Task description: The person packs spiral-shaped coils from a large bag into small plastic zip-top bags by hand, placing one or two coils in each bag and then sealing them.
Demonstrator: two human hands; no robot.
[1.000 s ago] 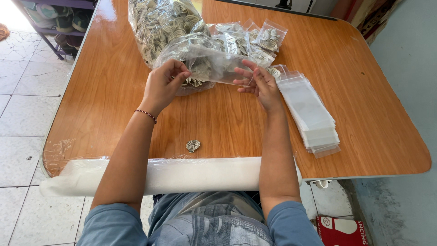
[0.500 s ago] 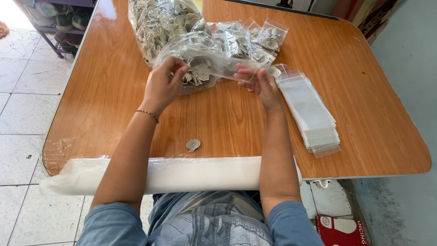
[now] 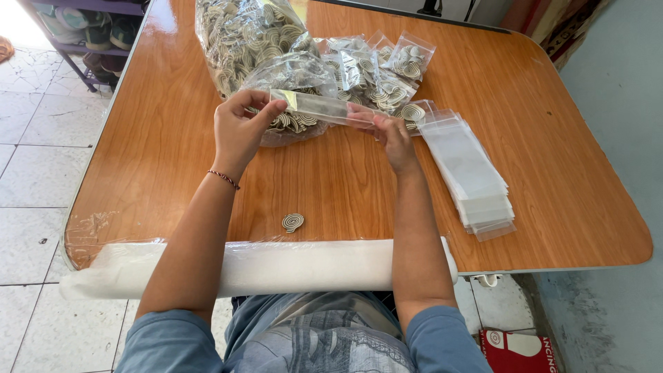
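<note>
We pinched a narrow clear sleeve (image 3: 319, 107) between both hands in the upper middle of the frame: our left hand (image 3: 239, 131) gripped one end, our right hand (image 3: 394, 136) the other, above the wooden table (image 3: 166, 145). A spiral disc (image 3: 293, 222) lay near the lower edge.

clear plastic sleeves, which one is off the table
The long clear plastic sleeve stretched between left hand and right hand; the others lie stacked at the right.
</note>
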